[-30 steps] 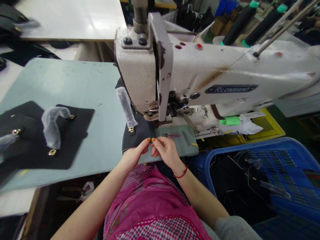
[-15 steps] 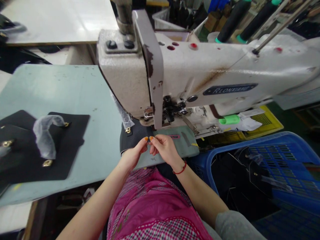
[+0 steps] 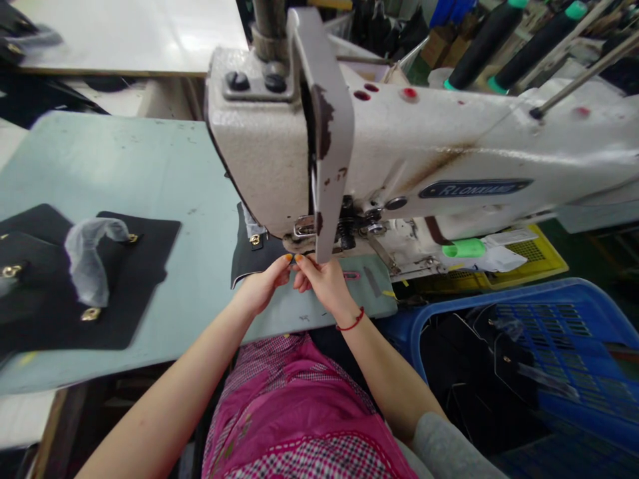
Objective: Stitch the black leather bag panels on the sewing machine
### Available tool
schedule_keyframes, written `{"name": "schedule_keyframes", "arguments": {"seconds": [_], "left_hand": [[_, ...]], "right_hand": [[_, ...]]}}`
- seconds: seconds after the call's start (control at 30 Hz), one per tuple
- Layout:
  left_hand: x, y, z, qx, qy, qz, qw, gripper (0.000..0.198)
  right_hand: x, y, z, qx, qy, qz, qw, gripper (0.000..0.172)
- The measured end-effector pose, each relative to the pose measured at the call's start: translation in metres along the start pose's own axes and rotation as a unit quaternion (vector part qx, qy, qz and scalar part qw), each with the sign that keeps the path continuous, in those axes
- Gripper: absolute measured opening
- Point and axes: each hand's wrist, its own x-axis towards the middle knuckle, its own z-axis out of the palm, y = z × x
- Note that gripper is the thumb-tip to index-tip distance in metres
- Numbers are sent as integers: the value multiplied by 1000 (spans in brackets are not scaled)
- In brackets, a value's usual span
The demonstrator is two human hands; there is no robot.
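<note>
A black leather-like piece (image 3: 259, 256) with a gold clasp and a plastic-wrapped strap lies at the head of the white sewing machine (image 3: 259, 146). My left hand (image 3: 267, 283) is closed at its front right edge, thumb and forefinger pinched. Beside it, with thumb tips nearly touching, my right hand (image 3: 322, 279) pinches too, a red string on its wrist. The hands are just in front of the needle area. What the fingers hold is too small to make out, and the needle itself is hidden.
More black pieces (image 3: 120, 266) with gold clasps and a wrapped handle lie on the pale green table (image 3: 200, 319) at left. A blue basket (image 3: 499, 293) of black pieces stands at right, near a yellow crate (image 3: 549, 256). Black thread cones (image 3: 484, 46) rise behind the machine.
The view has shifted, with the machine now further right in it. Both hands have moved closer to the machine head, still pinched together, and the black piece has turned and slid slightly left.
</note>
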Motion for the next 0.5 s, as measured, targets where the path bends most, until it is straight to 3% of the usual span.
{"name": "schedule_keyframes", "arguments": {"seconds": [0.33,0.5], "left_hand": [[15,7,-3,-32,2,25,999,44],[17,6,-2,-29,39,24,999,41]], "right_hand": [[-6,6,-1,7,5,-5,1000,50],[-17,9,0,5,-2,5,1000,49]]}}
